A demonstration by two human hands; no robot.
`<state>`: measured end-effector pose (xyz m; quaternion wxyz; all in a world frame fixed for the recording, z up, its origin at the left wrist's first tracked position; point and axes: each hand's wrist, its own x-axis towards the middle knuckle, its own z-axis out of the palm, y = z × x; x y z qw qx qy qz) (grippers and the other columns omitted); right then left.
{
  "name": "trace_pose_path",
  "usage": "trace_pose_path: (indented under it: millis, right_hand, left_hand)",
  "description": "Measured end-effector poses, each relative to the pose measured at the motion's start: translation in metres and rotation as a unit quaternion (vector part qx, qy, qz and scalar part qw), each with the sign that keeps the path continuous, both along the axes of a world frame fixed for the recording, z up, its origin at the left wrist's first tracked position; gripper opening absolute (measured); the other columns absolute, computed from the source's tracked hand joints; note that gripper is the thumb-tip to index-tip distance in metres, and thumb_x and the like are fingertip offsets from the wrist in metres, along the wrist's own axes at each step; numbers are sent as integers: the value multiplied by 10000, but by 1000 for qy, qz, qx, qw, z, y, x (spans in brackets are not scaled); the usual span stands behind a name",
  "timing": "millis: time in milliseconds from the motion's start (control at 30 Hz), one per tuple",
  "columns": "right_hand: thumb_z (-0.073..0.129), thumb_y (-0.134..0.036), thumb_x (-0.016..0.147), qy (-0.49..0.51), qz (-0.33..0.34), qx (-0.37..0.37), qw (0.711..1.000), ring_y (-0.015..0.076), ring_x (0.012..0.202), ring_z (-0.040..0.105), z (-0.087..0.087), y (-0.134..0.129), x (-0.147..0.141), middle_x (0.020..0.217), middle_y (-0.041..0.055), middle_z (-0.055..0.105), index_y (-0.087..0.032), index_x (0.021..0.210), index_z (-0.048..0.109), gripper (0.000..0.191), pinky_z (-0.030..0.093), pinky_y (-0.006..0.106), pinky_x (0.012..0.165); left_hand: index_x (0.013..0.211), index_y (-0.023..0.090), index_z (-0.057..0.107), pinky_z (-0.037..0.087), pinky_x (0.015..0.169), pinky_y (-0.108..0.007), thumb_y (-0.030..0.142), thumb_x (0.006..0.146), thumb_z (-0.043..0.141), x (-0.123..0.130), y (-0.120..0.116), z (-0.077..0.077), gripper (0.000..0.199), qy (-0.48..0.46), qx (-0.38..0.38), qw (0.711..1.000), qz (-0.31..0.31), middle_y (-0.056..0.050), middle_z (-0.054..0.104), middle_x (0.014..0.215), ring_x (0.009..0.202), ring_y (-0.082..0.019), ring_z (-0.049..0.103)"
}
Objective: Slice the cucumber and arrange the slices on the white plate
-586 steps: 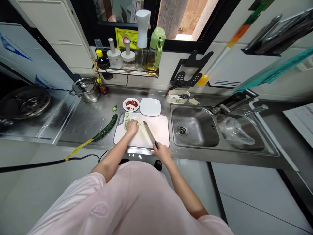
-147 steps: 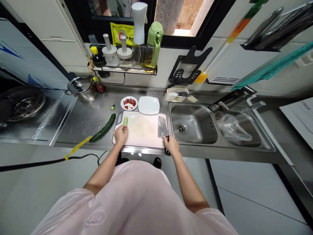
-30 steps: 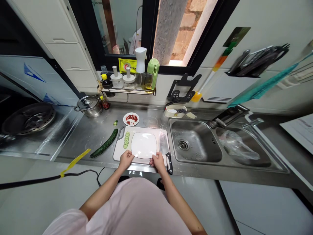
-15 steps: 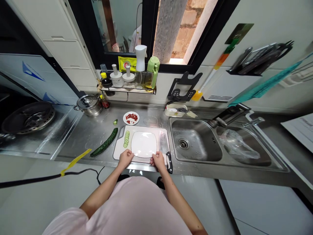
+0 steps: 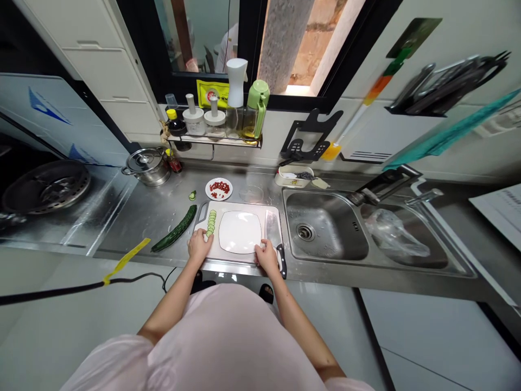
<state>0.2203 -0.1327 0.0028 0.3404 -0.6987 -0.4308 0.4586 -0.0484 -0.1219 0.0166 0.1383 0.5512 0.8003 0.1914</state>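
Observation:
A white square plate (image 5: 240,232) lies on the white cutting board (image 5: 271,210). My right hand (image 5: 266,256) is at the plate's lower right corner, thumb and fingers closed on its edge. My left hand (image 5: 198,247) is at the near end of a row of overlapping cucumber slices (image 5: 211,220), its thumb and fingers apart around the lowest slices. Whether it grips any of them is hard to see. On the board's right side lies a kitchen knife (image 5: 281,258) with a black handle, close to my right hand. Left of the board rests a long cucumber (image 5: 175,231).
Behind the board are a small plate of chopped red pieces (image 5: 220,189) and a cucumber end (image 5: 192,195). The steel sink (image 5: 325,228) is to the right. A lidded pot (image 5: 147,167) stands at the back left, below a rack of seasoning jars (image 5: 215,125).
My left hand has left the plate's lower left corner and moved left to the cucumber slices. My right hand stays at the plate's right corner. The view has shifted slightly.

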Motion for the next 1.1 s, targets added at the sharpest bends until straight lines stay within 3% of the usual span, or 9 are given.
trace_pose_path:
  millis: [200, 467, 600, 700, 800, 900, 1100]
  right_hand:
    - [541, -285, 729, 7, 5, -2, 1000, 128, 370, 520, -8, -2, -4, 496, -90, 543, -179, 1142, 490, 430, 333, 199, 375]
    - [541, -320, 740, -130, 12, 36, 991, 205, 617, 575, 4, -2, 0, 572, -21, 563, -130, 1198, 525, 496, 408, 270, 609]
    - [524, -336, 774, -172, 20, 44, 984, 223, 664, 568, 14, -6, 2, 651, 13, 587, -134, 1265, 490, 531, 397, 286, 638]
    - [532, -348, 793, -210, 16, 45, 977, 225, 697, 575, 22, -9, 5, 715, 37, 614, -160, 1280, 493, 523, 385, 289, 647]
    - [539, -359, 798, -220, 1, 66, 973, 225, 743, 589, 34, -7, 6, 810, 63, 637, -178, 1256, 523, 493, 394, 295, 672]
    - [484, -380, 825, -213, 22, 112, 970, 223, 745, 589, 51, 3, 4, 842, 72, 649, -154, 1220, 548, 460, 417, 317, 688]
    - [498, -395, 838, -133, 34, 220, 966, 175, 718, 588, 101, 27, -14, 828, 53, 647, -157, 1135, 593, 393, 450, 303, 702]
  left_hand:
    - [978, 188, 566, 366, 747, -298, 415, 814, 536, -2, 2, -4, 281, 3, 0, 1000, -1, -76, 608, 917, 847, -213, 576]
    - [905, 216, 567, 351, 714, -283, 387, 785, 571, -2, 3, -5, 209, -34, 8, 999, 33, -49, 626, 907, 825, -201, 575]
    - [841, 229, 577, 354, 674, -268, 392, 780, 578, -2, 3, -4, 174, -111, 9, 991, 81, -26, 657, 861, 766, -183, 577]
    - [810, 213, 581, 383, 685, -257, 375, 728, 628, -1, 7, -1, 187, -222, 47, 968, 109, -17, 649, 804, 722, -154, 569]
    - [809, 177, 583, 416, 683, -241, 373, 646, 689, 3, 15, 13, 276, -406, 96, 901, 122, -15, 618, 734, 690, -128, 565]
    - [834, 152, 616, 426, 682, -241, 379, 560, 763, 12, 22, 39, 386, -531, 116, 833, 104, -11, 617, 720, 675, -112, 566]
    - [835, 153, 657, 444, 674, -239, 346, 556, 802, 33, 30, 92, 369, -582, 131, 801, 43, -29, 648, 760, 696, -110, 583]
